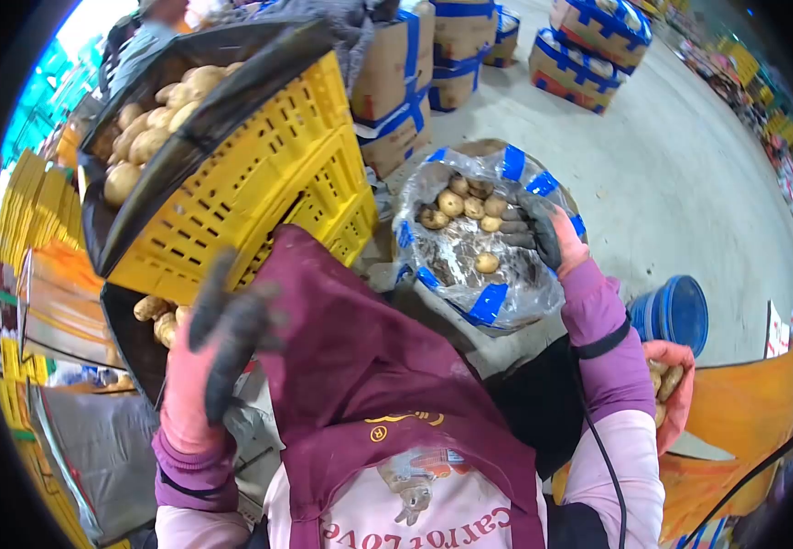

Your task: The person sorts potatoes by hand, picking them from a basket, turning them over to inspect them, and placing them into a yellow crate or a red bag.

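Observation:
My left hand [222, 343], in a dark-palmed pink glove, is raised beside the yellow crates [259, 156]. Its fingers are spread and slightly blurred, and nothing shows in them. Potatoes [163, 114] fill the black-lined top crate, and a few more potatoes [160, 316] show in a dark-lined opening below. In front of me on the right is a round container lined with clear plastic [451, 261], with blue tape on its rim. Several potatoes [465, 199] lie inside it. My right hand [547, 238], gloved likewise, reaches over its right side with fingers stretched out near the potatoes.
Blue buckets [669, 316] stand on the floor [680, 165] to the right. Closer to me is a pink bag [675, 389] with potatoes. Taped cardboard boxes [392, 87] are at the back, more boxes [588, 59] farther right. Another person's sleeve [145, 46] shows behind the crates.

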